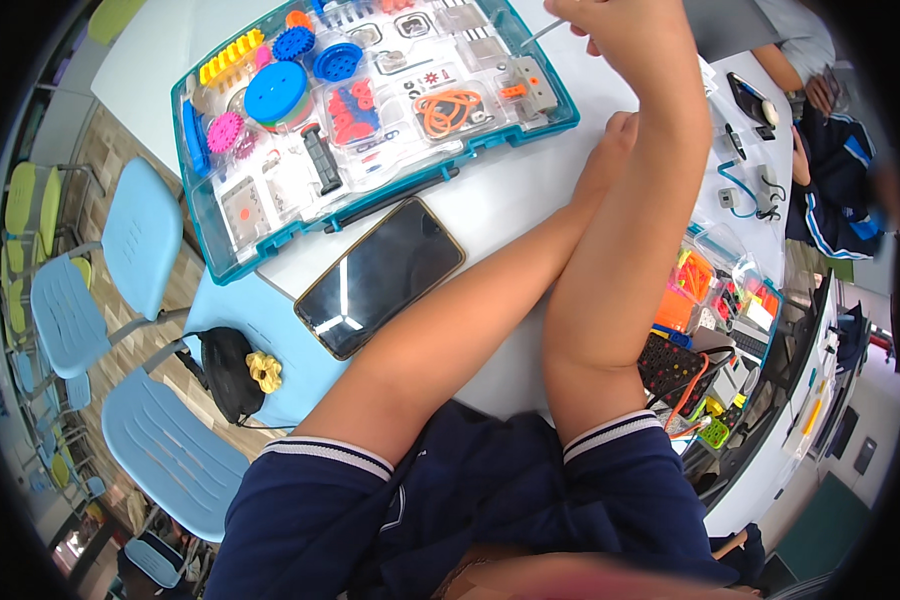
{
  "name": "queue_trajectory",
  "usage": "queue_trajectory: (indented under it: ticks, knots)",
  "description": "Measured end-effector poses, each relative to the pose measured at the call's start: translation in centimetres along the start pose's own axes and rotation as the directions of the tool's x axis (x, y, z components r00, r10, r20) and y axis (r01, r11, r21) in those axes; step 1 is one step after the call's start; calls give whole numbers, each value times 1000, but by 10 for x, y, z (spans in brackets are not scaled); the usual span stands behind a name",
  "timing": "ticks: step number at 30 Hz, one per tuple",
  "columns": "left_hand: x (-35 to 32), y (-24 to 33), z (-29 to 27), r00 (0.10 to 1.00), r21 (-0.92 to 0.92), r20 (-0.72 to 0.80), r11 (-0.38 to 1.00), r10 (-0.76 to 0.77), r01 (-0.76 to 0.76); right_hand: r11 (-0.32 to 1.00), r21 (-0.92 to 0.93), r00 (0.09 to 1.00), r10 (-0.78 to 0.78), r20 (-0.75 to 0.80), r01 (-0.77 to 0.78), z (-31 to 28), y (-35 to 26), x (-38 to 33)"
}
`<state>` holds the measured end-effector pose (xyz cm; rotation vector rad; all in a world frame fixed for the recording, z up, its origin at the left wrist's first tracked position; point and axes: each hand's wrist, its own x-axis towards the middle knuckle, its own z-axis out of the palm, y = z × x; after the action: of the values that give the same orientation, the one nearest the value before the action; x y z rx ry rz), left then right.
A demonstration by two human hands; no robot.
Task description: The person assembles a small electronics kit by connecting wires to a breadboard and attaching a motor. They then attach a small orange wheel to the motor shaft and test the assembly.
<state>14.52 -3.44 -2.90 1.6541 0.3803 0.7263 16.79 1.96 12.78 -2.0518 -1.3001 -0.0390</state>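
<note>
My right hand is raised at the top, beyond the right side of an open teal case, fingers closed together. A thin grey rod sticks out from its fingertips over the case. Lower down, my left hand is by the case's right corner. My right forearm crosses in front of it and hides its fingers. The teal case holds sorted building parts: blue wheels, pink gears, yellow toothed pieces, an orange cord and a grey block.
A dark smartphone lies between the case and my left forearm. At right is another box of loose parts. Cables lie on the table's right side, near another person. Blue chairs and a black pouch are at left.
</note>
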Motion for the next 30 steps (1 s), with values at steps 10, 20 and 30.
queue_trajectory:
  ticks: [10,20,30]
  knots:
    - [-5,-9,5,997,-243,-37,968,-71,60,1000,-6,998,-9,57,9,16,21,0]
    - [5,-13,0,998,-49,-42,998,-52,49,985,-144,987,-107,-118,89,35,10,10]
    - [10,-3,-12,997,-195,38,978,-62,68,964,106,896,-182,-406,244,17,-79,-35]
